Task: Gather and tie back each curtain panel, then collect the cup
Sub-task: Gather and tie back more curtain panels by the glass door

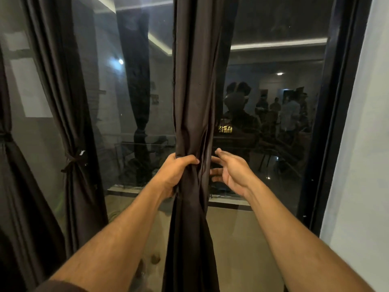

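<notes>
A dark brown curtain panel (193,102) hangs bunched in the middle of the head view, in front of a glass window. My left hand (175,172) grips the gathered fabric from the left at waist height, thumb wrapped over the front. My right hand (228,170) is open just right of the bunch, fingers spread toward the fabric's right edge, apart from it or barely touching. A second curtain panel (69,114) to the left is gathered and bound with a dark tie (72,162). A third panel (6,144) at the far left edge is also cinched. No cup is in view.
The dark window glass (273,114) reflects a lit room with people. A black window frame (336,114) and a white wall (366,144) stand at the right. A low sill (229,202) and tan floor lie below.
</notes>
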### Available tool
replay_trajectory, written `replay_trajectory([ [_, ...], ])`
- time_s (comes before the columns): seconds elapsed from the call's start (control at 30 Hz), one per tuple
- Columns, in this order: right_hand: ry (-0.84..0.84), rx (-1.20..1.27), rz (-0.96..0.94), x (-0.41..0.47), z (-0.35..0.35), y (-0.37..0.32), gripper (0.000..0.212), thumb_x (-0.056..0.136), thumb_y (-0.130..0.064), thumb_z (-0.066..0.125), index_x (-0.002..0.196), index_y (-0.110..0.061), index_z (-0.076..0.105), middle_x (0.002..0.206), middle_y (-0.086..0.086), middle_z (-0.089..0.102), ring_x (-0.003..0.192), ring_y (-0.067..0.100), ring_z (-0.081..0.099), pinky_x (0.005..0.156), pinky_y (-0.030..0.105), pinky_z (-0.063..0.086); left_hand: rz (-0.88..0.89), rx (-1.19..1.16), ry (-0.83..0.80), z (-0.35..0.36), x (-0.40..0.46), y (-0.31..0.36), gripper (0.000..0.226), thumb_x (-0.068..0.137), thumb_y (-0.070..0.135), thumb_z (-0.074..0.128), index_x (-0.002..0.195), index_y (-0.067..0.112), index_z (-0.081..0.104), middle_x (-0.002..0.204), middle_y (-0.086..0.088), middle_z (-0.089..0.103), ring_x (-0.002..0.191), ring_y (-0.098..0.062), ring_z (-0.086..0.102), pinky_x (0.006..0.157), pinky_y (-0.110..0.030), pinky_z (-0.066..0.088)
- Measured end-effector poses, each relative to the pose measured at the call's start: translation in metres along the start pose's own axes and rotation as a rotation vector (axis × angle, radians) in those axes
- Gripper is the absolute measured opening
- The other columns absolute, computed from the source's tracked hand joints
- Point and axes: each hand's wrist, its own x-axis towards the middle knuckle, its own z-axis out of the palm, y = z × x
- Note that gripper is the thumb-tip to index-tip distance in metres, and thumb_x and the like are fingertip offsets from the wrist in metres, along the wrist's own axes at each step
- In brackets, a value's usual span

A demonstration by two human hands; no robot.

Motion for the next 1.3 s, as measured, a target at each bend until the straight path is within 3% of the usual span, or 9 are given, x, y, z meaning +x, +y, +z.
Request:
replay_trajectory([
  [0.13,-0.16,-0.252,-0.142,0.005,0.013,-0.008,0.03,0.103,-0.01,0.057,0.132,-0.012,0.064,0.095,0.011,0.075,0.061,0.02,0.067,0.051,0.031,0.054,-0.042,0.035,-0.079,-0.013,0.005,0.007,0.036,0.067,0.022,0.07,0.098,0.006,0.079,0.086,-0.017,0.078,0.069,-0.027,0.075,0.056,-0.03,0.057],
  [0.23,-0.181,-0.557,-0.201,0.006,0.025,-0.017,0.027,0.099,-0.001,0.06,0.119,-0.014,0.073,0.098,0.005,0.079,0.077,0.024,0.075,0.059,0.033,0.059,-0.028,0.108,-0.101,-0.022,0.011,0.014,0.037,0.071,0.022,0.07,0.105,0.008,0.077,0.092,-0.016,0.079,0.081,-0.031,0.077,0.068,-0.035,0.062],
  [0.33,-0.012,-0.858,-0.268,0.007,0.037,-0.016,0.014,0.097,-0.006,0.065,0.104,-0.012,0.076,0.088,0.004,0.077,0.076,0.023,0.075,0.065,0.037,0.063,0.125,0.354,0.0,-0.023,0.016,0.011,0.019,0.086,0.023,0.069,0.101,0.014,0.077,0.092,-0.006,0.08,0.088,-0.021,0.076,0.085,-0.041,0.062],
  [0.53,0.401,-1.265,-0.408,-0.012,0.045,-0.006,0.006,0.094,-0.024,0.068,0.09,-0.026,0.071,0.078,-0.007,0.069,0.076,0.018,0.066,0.065,0.034,0.051,0.281,0.685,0.133,-0.029,0.013,-0.002,0.021,0.092,0.049,0.069,0.088,0.028,0.071,0.088,0.006,0.074,0.078,-0.009,0.071,0.066,-0.025,0.059],
  [0.67,0.239,-0.608,-0.115,-0.022,0.048,-0.004,0.007,0.098,-0.015,0.061,0.097,-0.013,0.068,0.066,0.006,0.076,0.057,0.018,0.073,0.05,0.03,0.059,0.189,0.573,0.172,-0.032,0.004,-0.003,0.041,0.086,0.062,0.071,0.094,0.022,0.076,0.074,0.011,0.075,0.062,-0.001,0.07,0.052,-0.018,0.052],
  [0.77,0.022,-0.191,0.061,-0.03,0.045,0.005,0.016,0.098,-0.013,0.065,0.112,-0.005,0.066,0.088,0.014,0.08,0.083,0.026,0.08,0.069,0.038,0.065,0.106,0.348,0.146,-0.032,-0.005,-0.008,0.048,0.086,0.056,0.075,0.095,0.009,0.072,0.074,-0.007,0.075,0.055,-0.017,0.07,0.05,-0.028,0.057],
  [0.9,0.03,-0.14,-0.004,-0.033,0.036,0.023,0.028,0.093,-0.007,0.073,0.119,-0.004,0.063,0.093,0.011,0.081,0.089,0.021,0.079,0.08,0.039,0.065,0.06,0.078,0.094,-0.027,-0.017,-0.021,0.035,0.097,0.035,0.069,0.1,0.001,0.071,0.079,-0.012,0.069,0.073,-0.023,0.074,0.071,-0.038,0.065],
  [1.03,0.08,-0.321,-0.021,-0.034,0.024,0.026,0.02,0.088,-0.017,0.08,0.104,-0.007,0.073,0.082,0.002,0.08,0.073,0.014,0.075,0.061,0.026,0.06,0.085,-0.061,0.199,-0.011,-0.027,-0.034,0.014,0.103,0.01,0.059,0.104,0.003,0.071,0.085,-0.011,0.078,0.08,-0.023,0.077,0.072,-0.032,0.063],
  [1.3,-0.052,-0.26,0.029,-0.035,0.01,0.02,0.01,0.093,-0.009,0.074,0.086,-0.01,0.067,0.064,-0.001,0.072,0.057,0.012,0.072,0.059,0.031,0.063,0.045,-0.167,0.23,0.02,-0.05,-0.039,0.018,0.094,0.017,0.071,0.097,0.0,0.075,0.097,-0.021,0.075,0.084,-0.029,0.075,0.075,-0.039,0.064],
])
